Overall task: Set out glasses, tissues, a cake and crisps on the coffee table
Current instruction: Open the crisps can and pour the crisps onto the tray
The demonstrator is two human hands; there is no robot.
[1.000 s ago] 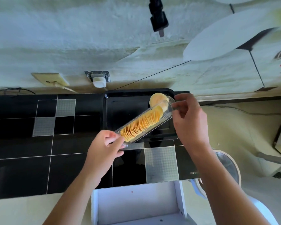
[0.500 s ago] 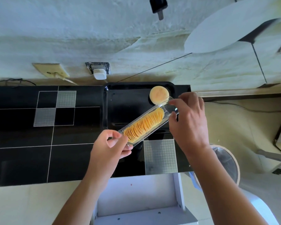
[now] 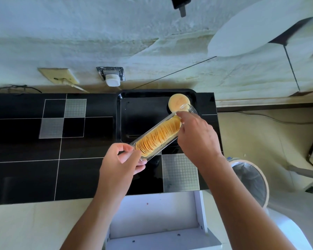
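Observation:
A clear plastic tray of stacked crisps [image 3: 158,137] is held slanted over the black serving tray [image 3: 145,112] on the black tiled coffee table [image 3: 25,174]. My left hand [image 3: 121,161] grips the crisp tray's near end. My right hand [image 3: 195,139] reaches into its far end, fingertips on the top crisps. A round pale cake [image 3: 178,103] lies in the serving tray's far right corner, partly behind the crisp tray. No glasses or tissues are in view.
A white stool or shelf [image 3: 159,219] stands against the table's near edge. A standing fan [image 3: 249,181] sits on the floor to the right. Wall sockets with a white plug [image 3: 112,79] are behind the table.
My right hand has moved down from the crisp tray's far tip into its open end, over the top crisps. The left hand keeps its hold on the near end.

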